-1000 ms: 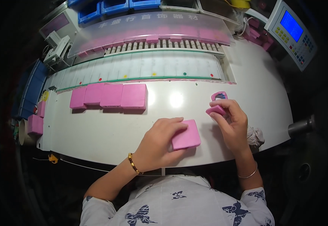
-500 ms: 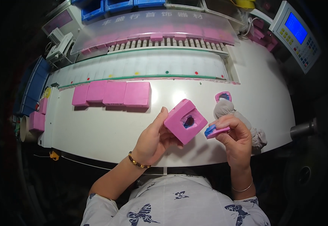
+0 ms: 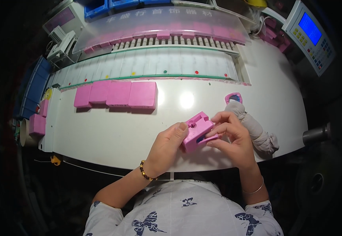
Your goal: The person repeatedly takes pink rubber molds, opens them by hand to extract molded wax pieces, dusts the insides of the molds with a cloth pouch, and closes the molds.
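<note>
My left hand (image 3: 166, 144) is closed around a pink rubber-like mold block (image 3: 194, 126), thumb on its upper face. The block is tilted, with a notch and a small hole in the side facing up. My right hand (image 3: 234, 137) pinches a small pink piece (image 3: 210, 139) with blue on it, right at the block's right-hand side. The fingers hide part of the contact, so how far the piece sits in the opening cannot be seen. Just beyond my right hand lies a grey-white knotted cloth (image 3: 253, 128). Touching its far end is a small pink piece with a blue hollow (image 3: 232, 96).
Several pink blocks (image 3: 117, 94) stand in a row at left. Behind them runs a white belt (image 3: 147, 65) with coloured dots, then rollers (image 3: 171, 41) under a clear cover. A control panel (image 3: 310, 37) is at far right; blue bins (image 3: 35, 88) and more pink blocks stand left.
My left hand has turned the block so its opening faces right. My right hand has brought the small pink piece left against it. The belt's dots have shifted left.
</note>
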`<control>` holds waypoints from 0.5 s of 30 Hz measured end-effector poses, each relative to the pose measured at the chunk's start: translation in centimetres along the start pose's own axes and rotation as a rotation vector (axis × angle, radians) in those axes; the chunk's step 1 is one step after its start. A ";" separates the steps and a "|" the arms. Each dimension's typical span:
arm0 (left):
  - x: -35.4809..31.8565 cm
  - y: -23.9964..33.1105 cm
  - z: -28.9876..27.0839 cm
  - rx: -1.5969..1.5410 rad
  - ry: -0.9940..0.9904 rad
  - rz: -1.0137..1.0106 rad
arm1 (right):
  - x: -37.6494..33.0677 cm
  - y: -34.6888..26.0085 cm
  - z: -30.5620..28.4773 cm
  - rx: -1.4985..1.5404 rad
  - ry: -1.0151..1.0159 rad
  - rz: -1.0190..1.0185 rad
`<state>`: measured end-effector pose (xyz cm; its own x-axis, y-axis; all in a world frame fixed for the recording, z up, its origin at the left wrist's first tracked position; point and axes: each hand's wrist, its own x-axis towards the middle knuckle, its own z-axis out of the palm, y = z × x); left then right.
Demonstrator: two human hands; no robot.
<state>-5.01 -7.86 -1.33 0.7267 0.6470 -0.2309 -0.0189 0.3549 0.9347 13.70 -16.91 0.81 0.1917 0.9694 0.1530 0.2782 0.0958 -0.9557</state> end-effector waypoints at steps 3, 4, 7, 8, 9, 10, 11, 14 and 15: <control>-0.1 -0.1 0.1 -0.035 0.013 -0.027 | 0.1 1.1 0.0 0.130 -0.066 0.008; -0.3 -0.2 0.2 -0.035 0.016 -0.029 | 0.2 1.0 -0.1 0.132 -0.068 0.010; -0.4 -0.3 0.3 -0.055 0.008 -0.019 | 0.3 1.0 -0.1 0.162 -0.086 0.067; -0.4 -0.4 0.3 -0.048 0.014 -0.016 | 0.2 1.4 0.0 0.273 -0.077 0.112; -0.4 -0.5 0.3 -0.041 0.019 -0.013 | 0.2 1.6 0.0 0.384 -0.068 0.157; -0.3 -0.7 0.2 -0.041 0.019 -0.014 | 0.1 1.5 0.0 0.384 -0.068 0.158; -0.1 -0.9 0.2 -0.001 0.050 0.016 | 0.1 1.4 0.0 0.349 -0.095 0.165; -0.4 -0.2 0.2 0.069 0.092 0.016 | 0.0 0.9 0.2 0.258 -0.128 0.179; -0.5 0.0 0.3 0.099 0.101 -0.012 | -0.1 0.7 0.3 0.200 -0.133 0.184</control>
<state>-5.20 -8.39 -1.08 0.6532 0.7097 -0.2639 0.0610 0.2981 0.9526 13.65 -16.83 0.03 0.0935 0.9944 -0.0491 0.0564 -0.0545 -0.9969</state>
